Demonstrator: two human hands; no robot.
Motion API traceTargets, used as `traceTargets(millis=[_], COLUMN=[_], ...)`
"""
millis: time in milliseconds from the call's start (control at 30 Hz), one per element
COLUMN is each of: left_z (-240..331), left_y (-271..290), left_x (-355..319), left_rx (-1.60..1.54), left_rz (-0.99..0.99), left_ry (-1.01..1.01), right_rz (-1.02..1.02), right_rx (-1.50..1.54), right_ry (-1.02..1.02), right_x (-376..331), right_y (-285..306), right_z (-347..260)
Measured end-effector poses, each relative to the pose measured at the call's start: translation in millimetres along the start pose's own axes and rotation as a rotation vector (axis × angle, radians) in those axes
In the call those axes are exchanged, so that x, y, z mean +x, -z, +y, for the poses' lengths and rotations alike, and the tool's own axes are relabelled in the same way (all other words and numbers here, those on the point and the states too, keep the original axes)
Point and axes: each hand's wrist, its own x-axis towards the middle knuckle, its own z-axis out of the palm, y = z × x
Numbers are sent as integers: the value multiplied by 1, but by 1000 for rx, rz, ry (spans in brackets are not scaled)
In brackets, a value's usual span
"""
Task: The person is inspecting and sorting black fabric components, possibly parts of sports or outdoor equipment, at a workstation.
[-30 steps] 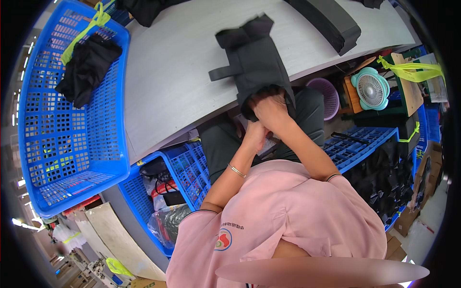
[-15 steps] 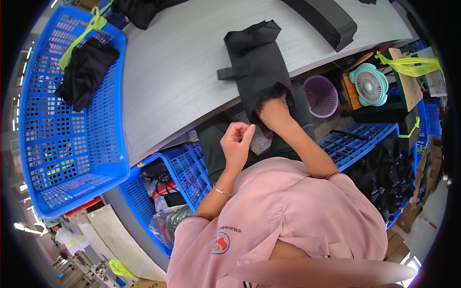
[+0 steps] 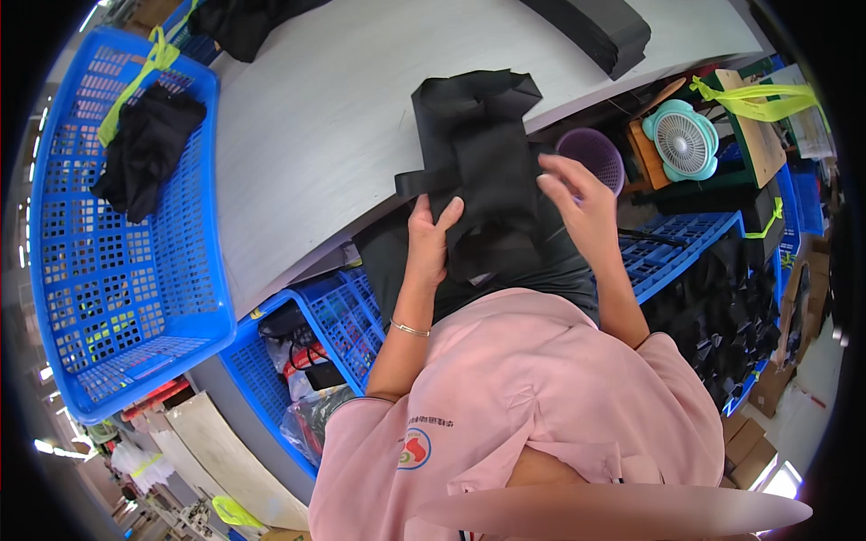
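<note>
Head view: left hand (image 3: pixel 429 236) pinches the near left edge of a black bag (image 3: pixel 478 171), thumb on top, fingers tucked beneath. Right hand (image 3: pixel 582 203) hovers at the bag's right side, fingers loosely spread, holding nothing. Bag drapes over the grey table (image 3: pixel 316 117) edge, beyond the fingertips. A purple basket (image 3: pixel 600 153) sits just past the right fingers; a blue crate (image 3: pixel 117 270) lies well left.

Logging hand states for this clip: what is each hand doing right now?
Left hand: shut on the black fabric bag, at its near edge.
Right hand: open, fingers spread beside the bag.
</note>
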Motion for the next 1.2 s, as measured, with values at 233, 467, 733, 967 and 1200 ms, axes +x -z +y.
traceTargets(millis=[233, 467, 733, 967, 1200], left_z=[-20, -14, 2, -17, -19], left_y=[15, 3, 21, 29, 22], left_x=[-15, -11, -4, 7, -3], left_rx=[-153, 291, -161, -107, -71], left_rz=[-26, 131, 100, 3, 29], left_ry=[245, -147, -5, 76, -64], right_rz=[-372, -351, -539, -527, -385], right_rx=[904, 609, 508, 1069, 292], right_ry=[-653, -613, -591, -734, -605], right_x=[11, 4, 13, 5, 18], right_y=[-14, -44, -25, -40, -52], right_z=[54, 52, 56, 64, 55])
